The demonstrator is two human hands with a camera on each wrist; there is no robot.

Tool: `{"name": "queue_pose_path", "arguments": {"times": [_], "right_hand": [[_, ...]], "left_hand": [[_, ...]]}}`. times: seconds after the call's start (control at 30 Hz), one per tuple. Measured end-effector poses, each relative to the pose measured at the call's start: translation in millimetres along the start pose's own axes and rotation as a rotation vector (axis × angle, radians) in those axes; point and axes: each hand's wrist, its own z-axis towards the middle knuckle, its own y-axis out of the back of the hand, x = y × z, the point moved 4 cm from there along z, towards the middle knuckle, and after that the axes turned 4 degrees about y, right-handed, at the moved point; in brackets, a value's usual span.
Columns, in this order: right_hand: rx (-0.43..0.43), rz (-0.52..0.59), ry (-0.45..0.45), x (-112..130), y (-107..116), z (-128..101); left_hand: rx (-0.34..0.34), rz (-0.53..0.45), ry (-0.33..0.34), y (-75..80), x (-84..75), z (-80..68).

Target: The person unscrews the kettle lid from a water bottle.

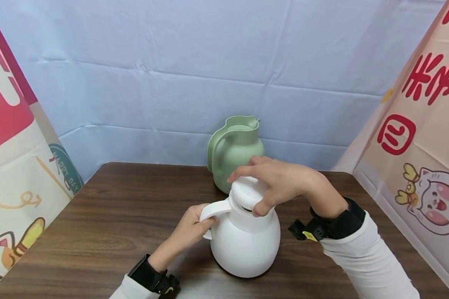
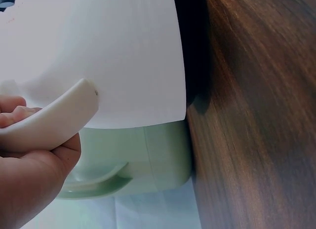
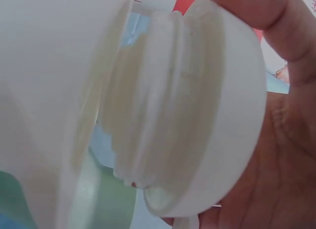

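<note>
A white jug (image 1: 245, 241) stood near the front middle of a brown wooden table (image 1: 108, 216), with a green jug (image 1: 235, 151) just behind it, against the blue backdrop. The left hand (image 1: 188, 230) was closed around the white jug's handle (image 1: 214, 209); in the left wrist view its fingers (image 2: 15, 113) curled over the handle (image 2: 54, 121) beside the jug's wall (image 2: 108, 51). The right hand (image 1: 277, 182) gripped the round white lid (image 1: 247, 193) from above, thumb at the front edge and fingers over the top. The right wrist view showed the lid (image 3: 232, 115) cupped in the palm (image 3: 286, 155), its screw threads exposed and a gap open between lid and jug neck (image 3: 59, 91), so the lid appeared loosened or tilted rather than seated. Judged from its smooth, glossy shell, the jug was probably rigid and somewhat slippery; the handle offered the surest hold, with the lid's rim the place for turning. The contents of the 2 jugs could not be seen; the white jug's weight therefore remained uncertain.
</note>
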Motion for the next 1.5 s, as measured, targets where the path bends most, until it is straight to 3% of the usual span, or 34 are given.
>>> {"name": "queue_pose_path", "arguments": {"times": [0.63,1.5], "right_hand": [[-0.009,-0.033,0.008,-4,1,-7],[-0.088,-0.007,-0.068,-34,4,-56]], "left_hand": [[-0.005,-0.003,0.004,0.7,0.8,-0.6],[-0.031,-0.002,0.034,0.1,3.8,0.4]]}}
